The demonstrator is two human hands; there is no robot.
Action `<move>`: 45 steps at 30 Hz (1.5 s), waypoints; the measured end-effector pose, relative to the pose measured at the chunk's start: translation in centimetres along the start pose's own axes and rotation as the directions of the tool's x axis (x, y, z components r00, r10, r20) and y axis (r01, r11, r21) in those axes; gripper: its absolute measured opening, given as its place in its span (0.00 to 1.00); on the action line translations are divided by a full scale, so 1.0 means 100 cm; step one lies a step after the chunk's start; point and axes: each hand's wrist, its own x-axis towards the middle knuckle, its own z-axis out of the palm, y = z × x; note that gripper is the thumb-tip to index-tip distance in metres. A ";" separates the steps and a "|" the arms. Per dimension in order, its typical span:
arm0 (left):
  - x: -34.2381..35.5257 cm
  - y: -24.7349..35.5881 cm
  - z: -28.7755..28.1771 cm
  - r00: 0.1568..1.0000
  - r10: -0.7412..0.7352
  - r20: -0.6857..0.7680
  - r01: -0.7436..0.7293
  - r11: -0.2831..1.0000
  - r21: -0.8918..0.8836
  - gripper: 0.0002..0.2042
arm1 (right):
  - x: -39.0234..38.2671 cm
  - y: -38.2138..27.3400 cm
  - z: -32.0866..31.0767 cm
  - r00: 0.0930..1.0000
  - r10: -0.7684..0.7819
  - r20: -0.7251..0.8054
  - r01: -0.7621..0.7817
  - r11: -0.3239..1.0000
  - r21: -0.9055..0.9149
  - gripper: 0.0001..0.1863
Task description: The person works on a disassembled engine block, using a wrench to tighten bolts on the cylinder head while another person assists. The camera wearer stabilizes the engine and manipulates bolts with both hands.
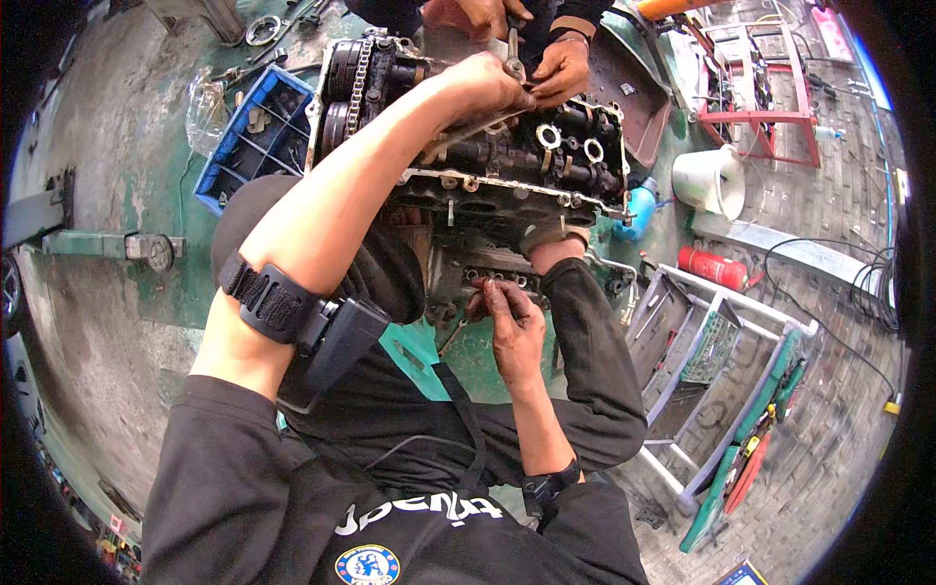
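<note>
An engine cylinder head (pixel 487 180) with a timing chain (pixel 361 88) at its left end and dark camshafts (pixel 585 122) lies in front of me. My left hand (pixel 485 88) reaches over its top, fingers curled together; what they grip is hidden. Right against those fingertips are a co-worker's hands (pixel 563 68), one of them around a metal wrench-like tool (pixel 514 49). Lower down, between my legs, my right hand (pixel 517 327) is raised just below the cylinder head. Its fingertips are dark with grease and pinched together, and I cannot make out anything between them.
At left lies a blue divided tray (pixel 255 136). To the right are a blue bottle (pixel 639 207), a white bucket (pixel 707 182), a red fire extinguisher (pixel 715 267) and a metal tool cart (pixel 717 361). A brown pan (pixel 634 97) sits behind the engine; a lift arm (pixel 107 244) crosses the floor.
</note>
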 end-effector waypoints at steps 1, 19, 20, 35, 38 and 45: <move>-0.001 0.003 0.001 1.000 -0.028 0.012 0.029 0.996 -0.085 0.21 | 0.001 0.000 0.001 0.998 0.063 -0.006 -0.063 0.998 0.013 0.12; -0.039 0.036 0.010 0.996 0.068 -0.064 -0.090 0.886 -0.455 0.18 | 0.078 -0.034 -0.038 0.970 0.165 -0.177 -0.033 0.815 0.579 0.12; -0.037 0.034 0.010 0.995 0.059 -0.087 -0.093 0.875 -0.475 0.20 | 0.080 -0.033 -0.041 0.961 0.173 -0.215 -0.027 0.834 0.551 0.12; -0.010 -0.005 0.009 0.997 0.064 -0.040 -0.044 0.922 0.384 0.28 | 0.092 -0.021 -0.060 0.931 0.158 -0.329 -0.010 0.912 0.411 0.10; -0.006 -0.009 0.010 1.000 0.001 0.017 -0.007 0.929 0.371 0.27 | 0.092 -0.021 -0.062 0.930 0.145 -0.339 -0.006 0.926 0.378 0.11; -0.007 -0.013 0.010 0.999 -0.038 0.012 0.034 0.963 0.268 0.27 | 0.099 -0.016 -0.072 0.949 0.087 -0.305 0.023 0.941 0.338 0.13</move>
